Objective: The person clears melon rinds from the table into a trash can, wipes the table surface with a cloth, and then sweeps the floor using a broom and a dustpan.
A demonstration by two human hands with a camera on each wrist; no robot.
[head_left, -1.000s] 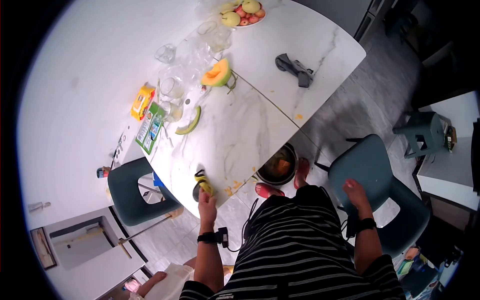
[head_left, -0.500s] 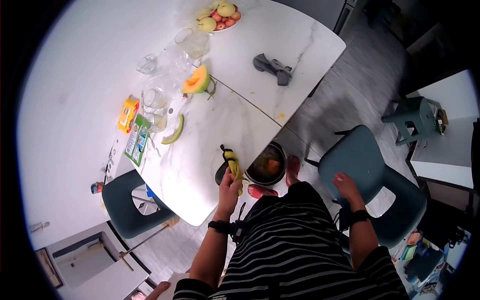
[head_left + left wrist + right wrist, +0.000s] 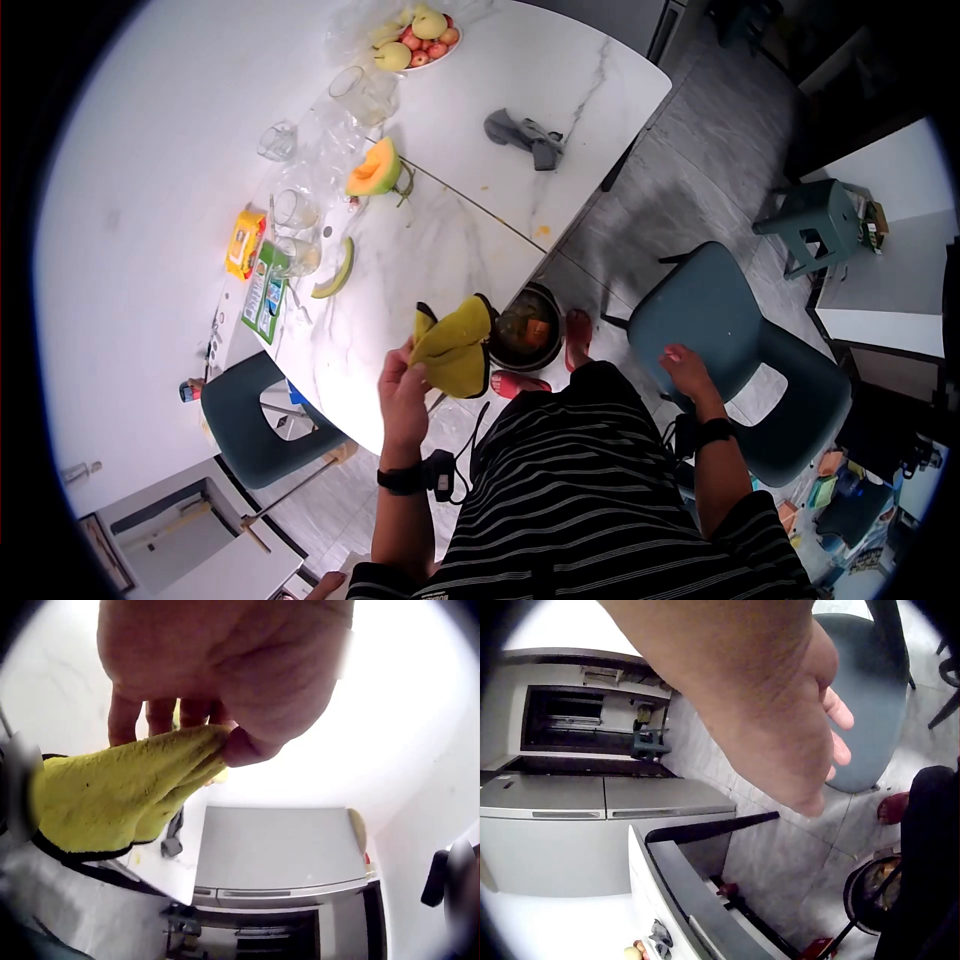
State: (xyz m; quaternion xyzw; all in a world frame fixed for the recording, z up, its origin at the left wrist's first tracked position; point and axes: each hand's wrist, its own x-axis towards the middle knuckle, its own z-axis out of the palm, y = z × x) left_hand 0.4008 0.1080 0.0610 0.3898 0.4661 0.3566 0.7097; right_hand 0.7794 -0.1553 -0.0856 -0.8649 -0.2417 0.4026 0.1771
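My left hand [image 3: 403,400] pinches one edge of a yellow-green cloth [image 3: 455,350] with dark trim. The cloth hangs spread out by the table's front edge and overlaps the bin in the head view. In the left wrist view, the thumb and fingers of the left hand [image 3: 225,660] have the cloth [image 3: 112,799] bunched between them. My right hand [image 3: 687,372] holds nothing and hangs in front of a chair, its fingers loosely bent. The right wrist view shows that hand [image 3: 780,727] with its fingers partly hidden behind the palm.
On the white table [image 3: 400,260] lie a cut melon [image 3: 375,168], a melon rind [image 3: 337,270], a grey cloth [image 3: 525,138], glasses and a fruit plate [image 3: 435,60]. A bin [image 3: 548,358] with scraps stands below the edge. A green chair [image 3: 695,305] is at the right.
The left hand has lifted the cloth off the table and the cloth has opened out from a bunched shape. The right hand stays empty. The head view has shifted.
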